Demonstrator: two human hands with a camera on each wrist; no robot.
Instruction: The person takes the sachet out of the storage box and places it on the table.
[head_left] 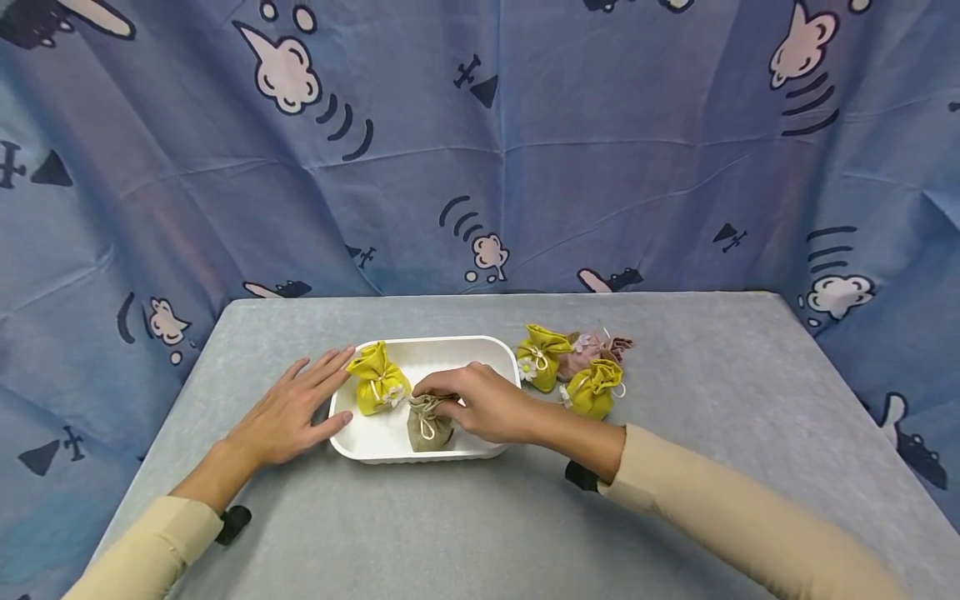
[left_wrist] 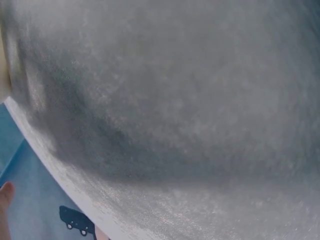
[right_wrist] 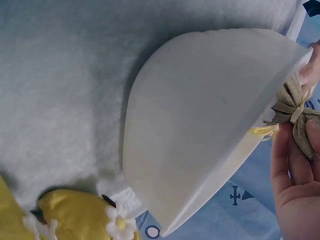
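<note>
My right hand (head_left: 486,403) pinches the gathered neck of a grey-brown drawstring pouch (head_left: 429,430) over the front half of a white tray (head_left: 468,354). In the right wrist view, fingers and thumb close on the cloth of that pouch (right_wrist: 295,107) beside the tray's wall (right_wrist: 200,100). A yellow drawstring pouch (head_left: 377,385) with a white flower sits in the tray's left part. At the tray's left end, my left hand (head_left: 288,410) lies with fingers spread and straight, fingertips at the rim. The left wrist view shows mostly tabletop.
Right of the tray, two yellow pouches (head_left: 543,357) with white flowers and a dusty-pink pouch (head_left: 581,358) sit close together. The grey table (head_left: 712,367) ends at the back against a blue patterned curtain (head_left: 600,183).
</note>
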